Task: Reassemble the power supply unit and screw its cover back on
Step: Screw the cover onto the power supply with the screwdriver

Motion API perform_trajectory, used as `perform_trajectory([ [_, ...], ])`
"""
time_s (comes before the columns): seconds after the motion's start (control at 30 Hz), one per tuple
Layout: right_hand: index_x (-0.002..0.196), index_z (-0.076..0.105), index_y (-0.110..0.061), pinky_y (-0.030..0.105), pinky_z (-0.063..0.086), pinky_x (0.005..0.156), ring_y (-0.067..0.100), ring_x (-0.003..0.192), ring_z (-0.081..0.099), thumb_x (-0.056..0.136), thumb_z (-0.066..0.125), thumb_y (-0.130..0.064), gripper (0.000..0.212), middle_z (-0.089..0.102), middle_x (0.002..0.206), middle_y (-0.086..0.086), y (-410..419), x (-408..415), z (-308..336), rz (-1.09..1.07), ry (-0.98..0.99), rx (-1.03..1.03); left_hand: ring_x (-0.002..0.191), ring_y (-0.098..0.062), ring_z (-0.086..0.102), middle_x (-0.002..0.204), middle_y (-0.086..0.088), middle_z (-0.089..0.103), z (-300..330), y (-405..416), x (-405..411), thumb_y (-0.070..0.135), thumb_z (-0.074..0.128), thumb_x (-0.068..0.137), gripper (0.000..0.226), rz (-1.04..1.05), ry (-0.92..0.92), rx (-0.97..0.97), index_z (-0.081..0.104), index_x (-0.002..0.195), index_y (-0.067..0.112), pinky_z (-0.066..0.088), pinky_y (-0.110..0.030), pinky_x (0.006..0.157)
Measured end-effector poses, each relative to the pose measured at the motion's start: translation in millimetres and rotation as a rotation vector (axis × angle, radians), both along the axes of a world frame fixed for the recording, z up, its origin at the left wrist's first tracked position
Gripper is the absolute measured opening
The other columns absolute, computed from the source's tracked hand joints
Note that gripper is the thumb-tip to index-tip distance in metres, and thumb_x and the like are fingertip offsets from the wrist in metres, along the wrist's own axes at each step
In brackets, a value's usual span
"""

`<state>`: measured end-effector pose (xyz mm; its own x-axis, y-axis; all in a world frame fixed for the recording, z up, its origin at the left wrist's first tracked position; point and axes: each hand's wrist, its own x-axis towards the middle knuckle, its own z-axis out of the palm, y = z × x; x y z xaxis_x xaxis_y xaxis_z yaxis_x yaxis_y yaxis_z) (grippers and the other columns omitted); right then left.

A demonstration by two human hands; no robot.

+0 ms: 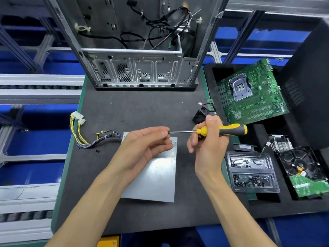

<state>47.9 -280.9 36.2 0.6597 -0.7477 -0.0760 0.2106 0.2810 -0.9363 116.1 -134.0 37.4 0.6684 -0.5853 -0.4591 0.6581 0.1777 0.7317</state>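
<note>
The grey metal power supply unit lies flat on the dark mat with its cover on top. Its bundle of yellow and purple cables trails off to the left and ends in white connectors. My right hand grips a yellow and black screwdriver held level above the unit, its shaft pointing left. My left hand hovers over the unit's far edge, fingertips pinching at the screwdriver tip. Whether a screw sits between them is hidden. A loose black screw lies on the mat left of the unit.
An open computer case stands at the back of the mat. To the right are a green motherboard, a small black fan, a clear tray of screws, a heatsink and a hard drive.
</note>
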Motion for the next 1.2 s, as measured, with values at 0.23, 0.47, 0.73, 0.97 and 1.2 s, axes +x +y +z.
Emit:
perform_trajectory([
  [0.23, 0.072, 0.05, -0.013, 0.025, 0.032, 0.039, 0.019, 0.038, 0.037, 0.086, 0.06, -0.044, 0.035, 0.039, 0.049, 0.005, -2.8, -5.2, -0.6, -0.003, 0.025, 0.033, 0.08, -0.017, 0.073, 0.082, -0.009, 0.074, -1.3, -1.6, 0.2, 0.009, 0.078, 0.077, 0.018, 0.008, -0.045, -0.02, 0.082, 0.094, 0.005, 0.059, -0.024, 0.079],
  [0.47, 0.062, 0.049, -0.023, 0.024, 0.031, 0.038, 0.02, 0.038, 0.033, 0.088, 0.057, -0.04, 0.032, 0.039, 0.049, 0.003, -6.5, -3.4, 5.2, 0.021, 0.059, -0.073, 0.078, -0.024, 0.075, 0.084, -0.015, 0.076, 0.0, -3.4, -0.9, 0.016, 0.079, 0.074, 0.02, -0.01, -0.126, 0.068, 0.082, 0.092, 0.008, 0.059, -0.023, 0.075],
  [0.73, 0.067, 0.042, -0.017, 0.021, 0.029, 0.042, 0.014, 0.038, 0.038, 0.099, 0.054, -0.029, 0.036, 0.042, 0.052, -0.011, -18.8, -4.6, 12.4, 0.038, 0.121, -0.351, 0.073, -0.014, 0.068, 0.087, 0.003, 0.075, -6.4, -2.7, 0.9, 0.014, 0.072, 0.093, 0.013, 0.042, -0.592, 0.403, 0.079, 0.098, 0.023, 0.053, -0.019, 0.07],
  [0.97, 0.067, 0.04, -0.006, 0.036, 0.034, 0.055, 0.026, 0.054, 0.04, 0.099, 0.053, -0.029, 0.042, 0.04, 0.059, 0.01, -21.0, -0.5, 10.9, 0.176, 0.232, -0.716, 0.09, -0.01, 0.057, 0.094, 0.01, 0.064, -14.3, -10.6, -7.2, 0.012, 0.074, 0.088, 0.019, -0.191, -1.151, 0.649, 0.074, 0.107, 0.018, 0.039, -0.013, 0.079],
  [1.2, 0.066, 0.037, -0.015, 0.025, 0.029, 0.055, 0.012, 0.052, 0.034, 0.1, 0.053, -0.028, 0.039, 0.037, 0.059, 0.005, -22.4, -0.4, 8.7, 0.201, 0.254, -0.772, 0.087, -0.011, 0.048, 0.087, 0.01, 0.056, -16.3, -21.0, -6.4, 0.016, 0.073, 0.092, 0.004, -0.263, -1.293, 0.684, 0.075, 0.095, 0.017, 0.045, -0.031, 0.083],
])
